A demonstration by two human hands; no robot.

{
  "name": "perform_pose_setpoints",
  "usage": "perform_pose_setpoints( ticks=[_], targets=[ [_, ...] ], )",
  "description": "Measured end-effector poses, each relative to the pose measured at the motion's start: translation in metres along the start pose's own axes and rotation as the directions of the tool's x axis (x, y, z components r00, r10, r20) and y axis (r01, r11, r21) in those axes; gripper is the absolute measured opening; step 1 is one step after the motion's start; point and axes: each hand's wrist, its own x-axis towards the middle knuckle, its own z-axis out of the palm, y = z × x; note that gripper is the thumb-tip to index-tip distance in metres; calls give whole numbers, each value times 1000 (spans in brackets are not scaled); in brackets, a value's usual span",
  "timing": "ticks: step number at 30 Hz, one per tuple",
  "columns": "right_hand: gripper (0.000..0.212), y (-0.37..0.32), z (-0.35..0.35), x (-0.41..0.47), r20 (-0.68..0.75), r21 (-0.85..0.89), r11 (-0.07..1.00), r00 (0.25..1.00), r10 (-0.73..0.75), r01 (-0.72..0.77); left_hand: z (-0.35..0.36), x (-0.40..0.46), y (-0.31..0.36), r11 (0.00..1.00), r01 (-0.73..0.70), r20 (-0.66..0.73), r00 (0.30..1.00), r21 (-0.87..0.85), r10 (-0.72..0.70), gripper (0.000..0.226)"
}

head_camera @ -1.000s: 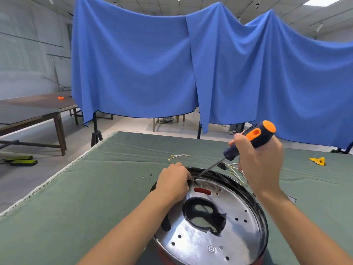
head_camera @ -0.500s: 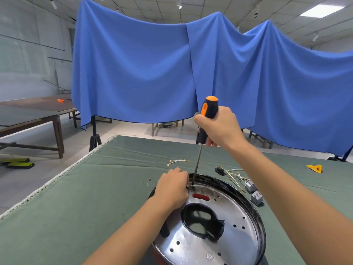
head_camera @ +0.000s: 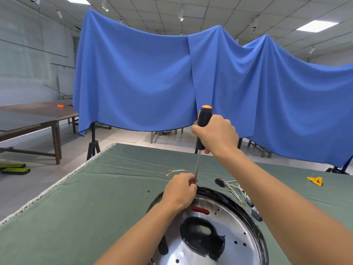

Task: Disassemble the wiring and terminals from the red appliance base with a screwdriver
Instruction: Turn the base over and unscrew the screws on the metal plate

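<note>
The appliance base point(head_camera: 235, 224), a round shiny metal plate with a dark rim and a black central opening, lies at the bottom centre of the green table. My right hand point(head_camera: 216, 135) grips the black-and-orange handle of a screwdriver point(head_camera: 203, 127) held almost upright. Its shaft runs down to the far left rim of the base. My left hand point(head_camera: 180, 191) sits on that rim with its fingers curled round the lower end of the shaft; the tip is hidden behind them. A bundle of white wires with terminals point(head_camera: 232, 186) lies just beyond the base.
Three small screws point(head_camera: 145, 193) lie on the green table cloth point(head_camera: 76, 217) left of the base. A short wire piece point(head_camera: 176, 171) rests farther back. A yellow object point(head_camera: 315, 181) is at the right. A grey part point(head_camera: 255, 213) sits by the base's right rim.
My right hand swung the screwdriver from a slant at the right to nearly upright over the rim. My left hand stayed on the rim. The camera tilted upward.
</note>
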Motion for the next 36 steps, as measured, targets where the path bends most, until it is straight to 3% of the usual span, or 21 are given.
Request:
perform_pose_setpoints(
  ticks=[4, 8, 12, 14, 18, 22, 27, 30, 33, 36],
  targets=[
    [34, 0, -3, 5, 30, -74, 996, 998, 60, -57, -1, 0, -8, 992, -68, 18, 997, -108, 70, 13],
    [51, -3, -12, 9, 74, -150, 989, 997, 26, -14, -2, 2, -8, 994, -81, -2, 997, -68, 81, 24],
    [40, -12, -39, 16, -43, -287, 954, 993, -109, 92, -2, 2, -8, 994, -99, 3, 995, -51, 99, 27],
    [30, -21, -44, 19, 24, -403, 904, 990, -142, 140, -2, 2, -8, 994, -103, 4, 995, -41, 104, 27],
    [17, -45, -42, 24, 213, -575, 800, 976, -56, 171, -3, 0, -6, 995, -97, 11, 995, -36, 98, 24],
    [13, -61, -42, 30, 261, -685, 711, 965, 33, 161, -5, -1, -4, 995, -98, 7, 995, 24, 97, 20],
    [18, -61, -38, 40, 344, -665, 705, 939, -5, 247, -6, 0, -5, 997, -74, 18, 997, 39, 73, 12],
    [26, -62, -48, 44, 508, -523, 801, 861, 19, 291, -8, 1, -6, 996, -52, 23, 998, 74, 50, 21],
    [24, -67, -58, 46, 647, -395, 886, 758, 81, 242, -9, 1, -6, 997, -38, 39, 999, 65, 36, 34],
    [29, -67, -63, 43, 634, -461, 867, 754, 174, 188, -9, 0, -6, 997, -49, 40, 998, 66, 46, 38]
  ],
)
